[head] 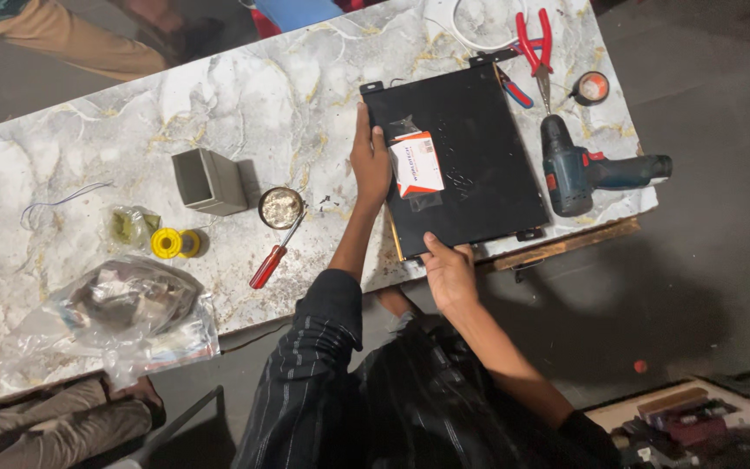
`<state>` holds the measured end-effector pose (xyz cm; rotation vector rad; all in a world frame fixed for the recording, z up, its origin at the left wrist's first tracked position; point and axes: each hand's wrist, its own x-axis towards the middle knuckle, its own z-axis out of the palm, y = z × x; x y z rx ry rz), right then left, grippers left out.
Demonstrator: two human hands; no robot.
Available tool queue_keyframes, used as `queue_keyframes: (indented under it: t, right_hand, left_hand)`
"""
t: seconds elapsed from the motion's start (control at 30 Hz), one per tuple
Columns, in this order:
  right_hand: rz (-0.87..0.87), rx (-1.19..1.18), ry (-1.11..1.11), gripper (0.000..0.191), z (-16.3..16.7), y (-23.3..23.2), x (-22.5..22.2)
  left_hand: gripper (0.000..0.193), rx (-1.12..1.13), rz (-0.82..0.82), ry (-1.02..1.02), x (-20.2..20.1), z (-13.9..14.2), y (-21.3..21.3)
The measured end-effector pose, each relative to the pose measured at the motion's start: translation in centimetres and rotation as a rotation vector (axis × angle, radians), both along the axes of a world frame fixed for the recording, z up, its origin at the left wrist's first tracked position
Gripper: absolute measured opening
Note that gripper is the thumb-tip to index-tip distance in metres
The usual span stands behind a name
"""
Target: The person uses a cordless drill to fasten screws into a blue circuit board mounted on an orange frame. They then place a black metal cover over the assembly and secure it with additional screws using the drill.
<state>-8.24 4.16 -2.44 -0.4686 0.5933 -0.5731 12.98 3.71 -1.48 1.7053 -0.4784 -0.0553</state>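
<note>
Under both sets of fingers, a flat black metal box point(466, 161) lies on the marble desk point(132, 130), gripped by the left hand point(370, 161) and the right hand point(449, 271). Its near corner overhangs, so tipping is risked. The drill point(588, 172) could be knocked. The fingertips are hidden.

Single view from a camera worn on the person's head, facing steeply down onto the counter point(245, 95) from close above. The black metal panel point(457, 161) lies just right of centre; the counter runs aslant to the left of it, floor shows to its right, and the person's torso fills the lower edge below it.
</note>
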Motion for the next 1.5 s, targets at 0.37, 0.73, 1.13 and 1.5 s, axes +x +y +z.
queue_keyframes:
  t: [0.37,0.73,1.13,1.5]
  right_hand:
    - [0.724,-0.398,0.769,0.045,1.8,-5.2,-2.4]
    - [0.08,-1.227,0.68,0.014,1.1,-15.0,-13.3]
    - [0.356,-1.054,0.959,0.021,-3.3,-19.8,-9.1]
    - [0.397,-1.556,1.049,0.027,4.4,-17.1,-6.5]
  left_hand:
    - [0.057,0.017,0.01,0.105,-2.7,-1.2,0.9]
    - [0.044,0.25,0.011,0.191,-15.1,-0.1,11.1]
    - [0.021,0.446,0.107,0.089,-17.2,1.8,10.1]
    - [0.019,0.453,0.231,0.209,-17.7,2.9,8.9]
